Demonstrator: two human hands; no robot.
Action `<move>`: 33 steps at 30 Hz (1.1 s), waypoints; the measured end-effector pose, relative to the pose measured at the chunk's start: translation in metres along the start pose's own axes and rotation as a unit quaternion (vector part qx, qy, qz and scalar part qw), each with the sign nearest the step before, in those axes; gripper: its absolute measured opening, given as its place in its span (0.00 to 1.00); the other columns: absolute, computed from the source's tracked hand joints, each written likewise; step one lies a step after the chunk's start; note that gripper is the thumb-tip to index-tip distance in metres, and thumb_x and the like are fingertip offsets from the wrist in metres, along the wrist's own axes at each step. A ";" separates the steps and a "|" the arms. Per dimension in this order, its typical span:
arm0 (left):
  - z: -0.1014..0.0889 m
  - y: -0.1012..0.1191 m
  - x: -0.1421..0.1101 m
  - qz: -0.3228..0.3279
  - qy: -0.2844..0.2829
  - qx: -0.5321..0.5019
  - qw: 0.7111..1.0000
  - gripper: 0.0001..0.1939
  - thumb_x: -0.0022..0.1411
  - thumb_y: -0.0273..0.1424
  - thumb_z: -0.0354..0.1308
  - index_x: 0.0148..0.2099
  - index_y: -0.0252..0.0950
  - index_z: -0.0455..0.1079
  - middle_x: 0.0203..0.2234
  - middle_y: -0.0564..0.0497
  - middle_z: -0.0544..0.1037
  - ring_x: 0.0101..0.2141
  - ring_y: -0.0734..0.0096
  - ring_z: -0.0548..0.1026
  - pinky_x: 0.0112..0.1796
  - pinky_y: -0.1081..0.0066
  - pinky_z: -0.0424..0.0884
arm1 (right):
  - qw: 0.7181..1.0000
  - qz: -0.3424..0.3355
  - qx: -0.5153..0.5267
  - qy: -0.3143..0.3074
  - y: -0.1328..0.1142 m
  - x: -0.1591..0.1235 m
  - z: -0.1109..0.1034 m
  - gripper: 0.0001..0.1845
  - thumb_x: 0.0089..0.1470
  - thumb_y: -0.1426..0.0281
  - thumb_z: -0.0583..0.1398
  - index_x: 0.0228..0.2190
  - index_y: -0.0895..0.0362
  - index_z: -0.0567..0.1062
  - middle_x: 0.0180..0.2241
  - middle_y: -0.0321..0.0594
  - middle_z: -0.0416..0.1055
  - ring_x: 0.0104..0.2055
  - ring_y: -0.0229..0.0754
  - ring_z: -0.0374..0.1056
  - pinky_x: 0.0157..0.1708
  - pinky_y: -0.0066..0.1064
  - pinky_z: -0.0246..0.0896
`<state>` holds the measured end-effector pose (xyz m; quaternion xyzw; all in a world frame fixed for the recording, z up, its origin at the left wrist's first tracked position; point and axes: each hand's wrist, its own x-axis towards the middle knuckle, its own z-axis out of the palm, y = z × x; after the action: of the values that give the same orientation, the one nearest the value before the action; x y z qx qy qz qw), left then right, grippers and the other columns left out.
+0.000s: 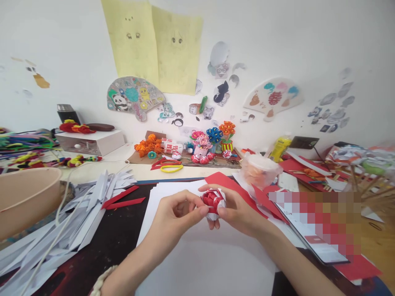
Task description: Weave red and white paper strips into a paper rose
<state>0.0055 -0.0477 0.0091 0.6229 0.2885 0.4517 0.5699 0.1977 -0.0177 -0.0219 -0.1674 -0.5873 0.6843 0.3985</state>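
A red and white folded paper flower is held between both hands above the white paper sheets. My left hand pinches its left edge with thumb and fingers. On the other side, my right hand wraps round the flower, its thumb at the front and some fingertips showing underneath. The flower's red centre faces up towards me, with white petals round its outside. Its underside is hidden by the fingers.
White paper strips and two red strips lie left, near a beige basin. Behind are yellow-handled scissors and several craft flowers. At right are a plastic-wrapped cup, red paper and a phone.
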 end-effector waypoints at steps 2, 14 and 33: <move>-0.001 -0.002 -0.001 0.041 0.058 0.079 0.994 0.08 0.60 0.34 0.63 0.31 0.36 0.74 0.22 0.54 0.74 0.23 0.75 0.67 0.27 0.74 0.62 | 1.000 -0.003 -0.001 -0.002 0.000 0.000 0.000 0.28 0.52 0.63 0.68 0.52 0.57 0.69 0.34 0.41 0.74 0.30 0.38 0.73 0.29 0.27 0.66; 0.000 -0.004 -0.004 0.109 0.077 0.236 0.963 0.09 0.64 0.33 0.60 0.30 0.38 0.72 0.20 0.58 0.69 0.21 0.78 0.56 0.22 0.75 0.52 | 1.000 0.002 0.012 -0.007 0.001 0.000 0.001 0.27 0.53 0.64 0.68 0.52 0.57 0.69 0.33 0.39 0.74 0.30 0.38 0.74 0.30 0.28 0.67; -0.009 0.000 0.000 0.163 0.085 0.328 0.926 0.05 0.64 0.30 0.59 0.34 0.38 0.74 0.24 0.55 0.69 0.23 0.77 0.61 0.24 0.76 0.57 | 1.000 0.010 -0.009 0.013 -0.005 0.001 0.003 0.32 0.51 0.60 0.68 0.53 0.58 0.67 0.28 0.37 0.72 0.24 0.36 0.69 0.22 0.26 0.58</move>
<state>-0.0028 -0.0438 0.0085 0.7729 0.3621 0.4699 0.2251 0.1967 -0.0194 -0.0165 -0.1861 -0.5862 0.6808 0.3978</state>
